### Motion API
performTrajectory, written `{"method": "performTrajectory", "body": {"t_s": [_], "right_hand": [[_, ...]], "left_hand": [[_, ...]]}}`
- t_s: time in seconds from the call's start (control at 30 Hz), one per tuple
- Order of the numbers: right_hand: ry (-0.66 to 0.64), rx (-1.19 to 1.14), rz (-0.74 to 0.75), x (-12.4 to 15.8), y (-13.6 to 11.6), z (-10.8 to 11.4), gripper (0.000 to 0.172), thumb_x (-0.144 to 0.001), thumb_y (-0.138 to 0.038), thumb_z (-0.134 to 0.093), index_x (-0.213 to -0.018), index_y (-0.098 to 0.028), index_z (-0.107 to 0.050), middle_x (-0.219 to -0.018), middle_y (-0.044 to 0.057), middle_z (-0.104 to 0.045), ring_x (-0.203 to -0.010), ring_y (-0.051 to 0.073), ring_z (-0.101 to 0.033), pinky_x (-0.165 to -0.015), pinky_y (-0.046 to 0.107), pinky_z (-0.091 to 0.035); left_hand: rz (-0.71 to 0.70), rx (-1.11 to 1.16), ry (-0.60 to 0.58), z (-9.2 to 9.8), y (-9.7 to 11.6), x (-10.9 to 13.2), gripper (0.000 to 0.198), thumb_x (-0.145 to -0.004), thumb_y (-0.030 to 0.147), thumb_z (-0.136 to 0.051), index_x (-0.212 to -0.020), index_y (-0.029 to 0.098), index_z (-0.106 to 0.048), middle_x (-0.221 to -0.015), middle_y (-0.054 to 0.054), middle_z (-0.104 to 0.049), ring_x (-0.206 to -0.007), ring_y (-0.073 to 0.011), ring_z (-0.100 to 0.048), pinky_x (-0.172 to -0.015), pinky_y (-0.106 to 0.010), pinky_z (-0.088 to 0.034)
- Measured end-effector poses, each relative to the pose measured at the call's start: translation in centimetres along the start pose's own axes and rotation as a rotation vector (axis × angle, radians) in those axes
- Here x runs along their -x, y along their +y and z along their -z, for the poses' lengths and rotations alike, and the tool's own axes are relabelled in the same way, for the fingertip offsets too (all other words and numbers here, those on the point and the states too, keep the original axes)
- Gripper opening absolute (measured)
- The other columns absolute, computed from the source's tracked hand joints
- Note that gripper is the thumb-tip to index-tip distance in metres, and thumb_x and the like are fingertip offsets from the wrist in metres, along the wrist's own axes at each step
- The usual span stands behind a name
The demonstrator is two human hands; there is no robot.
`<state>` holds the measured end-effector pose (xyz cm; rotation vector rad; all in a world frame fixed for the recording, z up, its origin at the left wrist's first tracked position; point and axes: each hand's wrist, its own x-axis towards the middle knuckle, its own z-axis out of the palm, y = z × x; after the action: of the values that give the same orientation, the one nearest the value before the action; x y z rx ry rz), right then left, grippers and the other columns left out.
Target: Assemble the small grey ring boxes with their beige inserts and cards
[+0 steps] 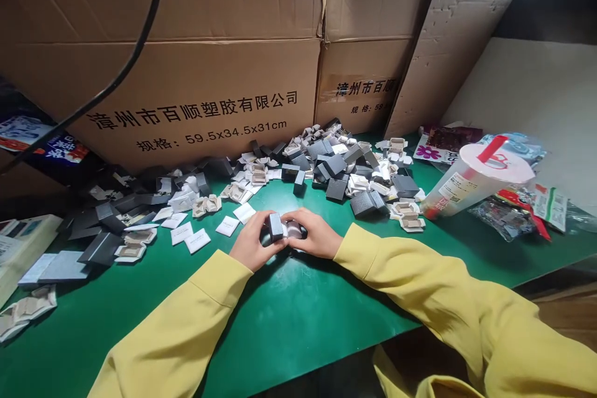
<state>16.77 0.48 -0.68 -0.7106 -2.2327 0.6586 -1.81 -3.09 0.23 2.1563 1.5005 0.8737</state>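
Note:
My left hand (pixel 252 242) is closed around a small dark grey box (pixel 275 227), held just above the green table. Against it, my right hand (pixel 319 236) pinches a pale greyish piece (pixel 293 230) whose kind I cannot make out. The fingers of both hands nearly meet and partly hide what they hold. Behind the hands lie two small dark boxes (pixel 299 183). Several white square cards (pixel 198 240) are spread left of my left hand. Further back is a large heap of grey boxes (pixel 334 165) mixed with whitish folded inserts (pixel 358 184).
Large cardboard cartons (pixel 209 87) wall off the back of the green table (pixel 298 317). On the right stand a lidded drink cup (pixel 459 180) with a red straw and some plastic packets (pixel 508 214). More dark boxes (pixel 100 249) lie left. A black cable (pixel 135 53) hangs at upper left.

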Motion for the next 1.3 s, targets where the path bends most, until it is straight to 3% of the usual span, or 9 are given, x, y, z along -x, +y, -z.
{"method": "performTrajectory", "body": {"t_s": [0.2,0.53,0.73,0.9,1.13,1.3], "right_hand": [[0.013,0.048,0.064,0.01,0.04,-0.07,0.031,-0.070,-0.018,-0.060,-0.100,-0.019,-0.054,-0.096,0.005,-0.061,-0.090,0.018,-0.051,-0.084,0.034,-0.042],[-0.031,0.358,0.114,0.35,0.09,-0.02,0.028,-0.073,-0.028,-0.058,-0.100,-0.020,-0.059,-0.099,0.007,-0.060,-0.093,0.022,-0.043,-0.079,0.037,-0.036],[-0.070,0.456,0.191,0.24,-0.03,0.46,0.026,-0.077,-0.031,-0.055,-0.101,-0.021,-0.059,-0.103,0.007,-0.059,-0.100,0.024,-0.041,-0.087,0.042,-0.031],[-0.083,0.416,0.191,0.33,0.21,0.50,0.029,-0.084,-0.037,-0.049,-0.105,-0.019,-0.058,-0.105,0.009,-0.057,-0.099,0.022,-0.044,-0.086,0.039,-0.034],[-0.021,0.258,0.042,0.45,0.08,0.07,0.028,-0.082,-0.038,-0.055,-0.103,-0.020,-0.059,-0.098,0.007,-0.058,-0.092,0.018,-0.047,-0.080,0.033,-0.041],[-0.031,0.273,0.050,0.30,0.14,0.12,0.024,-0.080,-0.033,-0.057,-0.101,-0.021,-0.060,-0.095,0.006,-0.058,-0.090,0.018,-0.048,-0.078,0.031,-0.041]], "left_hand": [[0.000,-0.025,-0.003,-0.09,-0.26,0.12,0.045,-0.072,0.045,-0.059,-0.107,0.020,-0.044,-0.097,-0.006,-0.056,-0.088,-0.0208,-0.056,-0.077,-0.034,-0.046],[0.018,-0.020,-0.025,-0.01,-0.07,0.11,0.046,-0.073,0.043,-0.058,-0.110,0.020,-0.043,-0.102,-0.007,-0.056,-0.093,-0.0213,-0.055,-0.081,-0.035,-0.045],[0.032,-0.027,-0.031,0.10,-0.13,0.13,0.045,-0.073,0.040,-0.059,-0.109,0.019,-0.043,-0.101,-0.007,-0.056,-0.091,-0.0210,-0.056,-0.080,-0.036,-0.045],[0.035,-0.015,-0.021,0.16,-0.19,0.13,0.047,-0.073,0.043,-0.059,-0.110,0.019,-0.044,-0.101,-0.008,-0.057,-0.092,-0.0220,-0.056,-0.080,-0.036,-0.045],[0.020,0.006,-0.038,0.17,-0.20,0.04,0.045,-0.073,0.043,-0.059,-0.109,0.020,-0.044,-0.099,-0.007,-0.055,-0.091,-0.0211,-0.054,-0.081,-0.036,-0.044],[0.007,0.006,-0.034,0.32,-0.13,-0.01,0.045,-0.072,0.041,-0.060,-0.108,0.019,-0.045,-0.096,-0.006,-0.055,-0.088,-0.0204,-0.055,-0.078,-0.035,-0.045]]}}
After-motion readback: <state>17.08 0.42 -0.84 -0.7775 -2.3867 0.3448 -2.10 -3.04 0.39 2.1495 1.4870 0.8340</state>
